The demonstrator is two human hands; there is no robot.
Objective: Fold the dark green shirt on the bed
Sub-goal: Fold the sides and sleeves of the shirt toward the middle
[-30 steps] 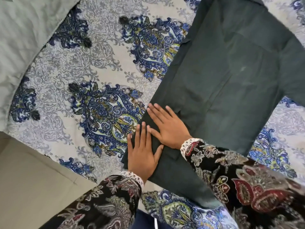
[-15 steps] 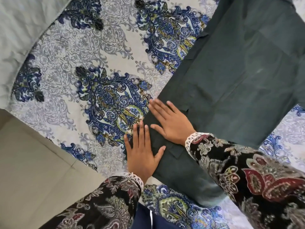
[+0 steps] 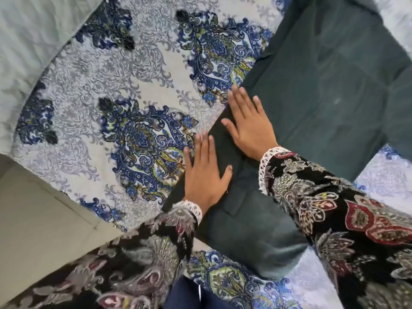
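The dark green shirt [image 3: 316,90] lies spread on the bed, running from the top right down to the lower middle, with a folded strip along its left edge. My left hand [image 3: 204,175] rests flat on that strip near the shirt's lower left edge, fingers together and pointing up. My right hand [image 3: 248,123] presses flat on the same edge a little farther up, fingers slightly spread. Neither hand grips the cloth. Both arms wear black floral sleeves with white lace cuffs.
The bed cover [image 3: 138,134] is pale grey with blue paisley patterns. A plain pale green cloth [image 3: 29,36] lies at the top left. The beige floor [image 3: 33,208] shows beyond the bed's edge at the lower left.
My right hand has slid farther up along the shirt's left edge, away from my left hand. The left hand stays pressed near the lower edge. The camera view has shifted.
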